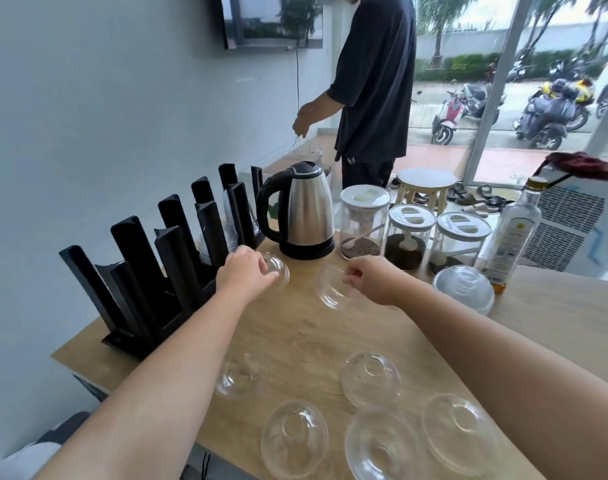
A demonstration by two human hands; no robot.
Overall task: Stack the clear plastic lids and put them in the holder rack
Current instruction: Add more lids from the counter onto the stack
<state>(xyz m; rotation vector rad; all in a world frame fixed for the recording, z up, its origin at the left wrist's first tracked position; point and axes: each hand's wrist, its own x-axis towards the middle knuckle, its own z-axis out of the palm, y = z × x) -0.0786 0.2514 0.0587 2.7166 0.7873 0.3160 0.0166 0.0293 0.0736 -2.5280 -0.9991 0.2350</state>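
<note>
Wooden counter (313, 341) against a grey wall, with a glass door at far right and scooters parked outside. Another person (375, 81) stands beyond the counter's far end, near a white stool (427, 188).

Black holder rack (150, 271) runs along the wall-side edge. Something clear sits in its far slots, too blurred to name. Kettle (302, 209) stands just past the rack, then three jars (410, 233) and a bottle (513, 233) in a row.

Left hand (247, 271) is beside the rack, fingers curled round a clear lid (278, 270). Right hand (371, 278) pinches the rim of a second lid (332, 289), which is tilted. The two lids are near each other but apart.

A stack of lids (463, 289) rests by the bottle. Five loose lids (295, 438) lie close to the near edge, some almost at it.

Bare wood lies between the hands and the loose lids, under both forearms.
</note>
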